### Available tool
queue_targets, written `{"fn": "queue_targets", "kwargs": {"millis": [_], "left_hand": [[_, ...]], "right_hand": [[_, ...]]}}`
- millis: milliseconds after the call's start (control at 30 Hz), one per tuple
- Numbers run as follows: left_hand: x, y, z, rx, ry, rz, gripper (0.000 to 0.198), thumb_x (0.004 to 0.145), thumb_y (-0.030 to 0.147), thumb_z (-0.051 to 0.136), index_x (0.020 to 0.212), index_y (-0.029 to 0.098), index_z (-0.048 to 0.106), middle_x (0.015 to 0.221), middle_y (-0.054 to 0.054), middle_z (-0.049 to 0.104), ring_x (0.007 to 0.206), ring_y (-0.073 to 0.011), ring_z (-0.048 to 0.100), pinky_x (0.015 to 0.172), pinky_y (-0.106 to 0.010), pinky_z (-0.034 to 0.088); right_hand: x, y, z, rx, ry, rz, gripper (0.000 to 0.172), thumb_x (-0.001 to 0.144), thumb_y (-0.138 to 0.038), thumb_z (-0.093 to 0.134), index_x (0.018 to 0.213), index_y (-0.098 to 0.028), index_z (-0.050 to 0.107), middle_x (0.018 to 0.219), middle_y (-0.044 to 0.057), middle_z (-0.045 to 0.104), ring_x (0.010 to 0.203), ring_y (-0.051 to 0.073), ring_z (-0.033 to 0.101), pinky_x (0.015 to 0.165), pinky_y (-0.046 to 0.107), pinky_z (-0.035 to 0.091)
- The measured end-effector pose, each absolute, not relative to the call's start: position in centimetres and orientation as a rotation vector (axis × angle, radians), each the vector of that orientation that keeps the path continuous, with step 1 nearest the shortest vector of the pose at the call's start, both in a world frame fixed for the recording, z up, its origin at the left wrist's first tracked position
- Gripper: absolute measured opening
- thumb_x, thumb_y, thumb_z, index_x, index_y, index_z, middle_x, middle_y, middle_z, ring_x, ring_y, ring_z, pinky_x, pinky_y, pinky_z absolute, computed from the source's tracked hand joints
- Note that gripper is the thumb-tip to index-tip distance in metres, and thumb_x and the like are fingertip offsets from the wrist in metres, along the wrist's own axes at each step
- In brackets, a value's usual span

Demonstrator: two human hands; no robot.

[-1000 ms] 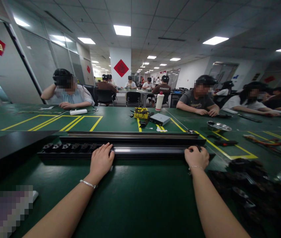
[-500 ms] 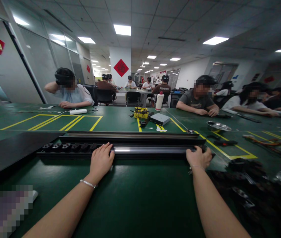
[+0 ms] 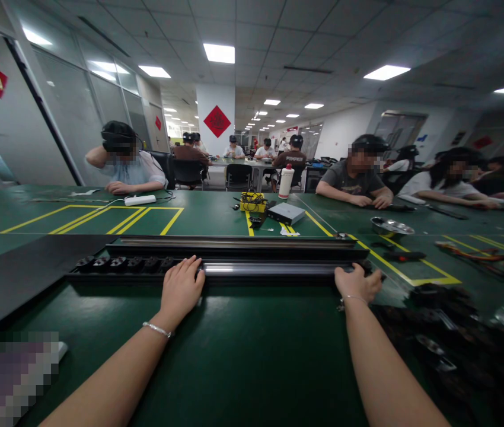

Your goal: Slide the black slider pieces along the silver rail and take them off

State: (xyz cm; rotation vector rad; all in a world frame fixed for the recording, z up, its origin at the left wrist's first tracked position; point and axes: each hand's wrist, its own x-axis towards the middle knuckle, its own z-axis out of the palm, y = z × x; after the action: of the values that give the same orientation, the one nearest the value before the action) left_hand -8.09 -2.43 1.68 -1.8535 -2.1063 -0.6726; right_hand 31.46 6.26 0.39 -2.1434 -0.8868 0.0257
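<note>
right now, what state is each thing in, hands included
front rail: lying flat
back rail: lying behind the front rail
black parts: lined up at the front rail's left
left hand: palm down on the front rail
right hand: fingers bent, grip unclear
bottle: upright, capped
ceiling lights: lit

Wearer's hands (image 3: pixel 184 281), two; long black rails (image 3: pixel 270 269), two; visible black modules (image 3: pixel 118 263), six; white bottle (image 3: pixel 286 182), one; metal bowl (image 3: pixel 379 226), one.

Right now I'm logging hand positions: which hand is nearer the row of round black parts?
Left. The left hand is just right of the row; the right hand is farther right along the long black rail.
</note>
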Motion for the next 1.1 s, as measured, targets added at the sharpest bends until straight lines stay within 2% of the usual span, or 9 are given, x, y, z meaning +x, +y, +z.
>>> {"fn": "queue_targets", "kwargs": {"millis": [467, 733, 933, 1100], "left_hand": [[-7.8, -2.6, 1.9, -1.838, -2.096, -0.66, 0.043, 0.086, 0.034, 0.034, 0.12, 0.021, 0.057, 0.131, -0.005, 0.054, 0.12, -0.023, 0.048, 0.102, -0.04, 0.033], [-8.1, -2.4, 1.6, -1.855, -2.096, -0.662, 0.045, 0.086, 0.035, 0.033, 0.12, 0.019, 0.057, 0.132, -0.005, 0.054, 0.121, -0.0232, 0.048, 0.103, -0.04, 0.033], [-8.1, -2.5, 1.7, -1.847, -2.103, -0.663, 0.045, 0.086, 0.035, 0.033, 0.121, 0.019, 0.056, 0.131, -0.005, 0.054, 0.121, -0.023, 0.048, 0.103, -0.04, 0.032], [-8.1, -2.5, 1.7, -1.842, -2.113, -0.655, 0.044, 0.087, 0.035, 0.032, 0.121, 0.021, 0.056, 0.132, -0.004, 0.054, 0.121, -0.0218, 0.047, 0.103, -0.038, 0.032]], "right_hand": [[32.0, 6.9, 0.1, -2.133, -0.876, 0.055, 0.053, 0.066, -0.041, 0.056, 0.116, -0.022, 0.056, 0.146, 0.014, 0.016, 0.13, 0.039, 0.021, 0.096, 0.055, 0.032], [32.7, 6.6, 1.3, -2.191, -0.843, 0.202, 0.062, 0.067, -0.041, 0.056, 0.126, -0.022, 0.05, 0.149, 0.015, 0.01, 0.13, 0.041, 0.021, 0.099, 0.054, 0.03], [32.8, 6.2, 2.4, -2.256, -0.844, 0.319, 0.067, 0.07, -0.044, 0.053, 0.135, -0.027, 0.041, 0.151, 0.009, 0.002, 0.134, 0.038, 0.015, 0.103, 0.052, 0.026], [33.4, 6.5, 2.1, -2.226, -0.844, 0.293, 0.067, 0.069, -0.043, 0.054, 0.132, -0.026, 0.044, 0.15, 0.013, 0.006, 0.131, 0.042, 0.019, 0.098, 0.055, 0.029]]}}
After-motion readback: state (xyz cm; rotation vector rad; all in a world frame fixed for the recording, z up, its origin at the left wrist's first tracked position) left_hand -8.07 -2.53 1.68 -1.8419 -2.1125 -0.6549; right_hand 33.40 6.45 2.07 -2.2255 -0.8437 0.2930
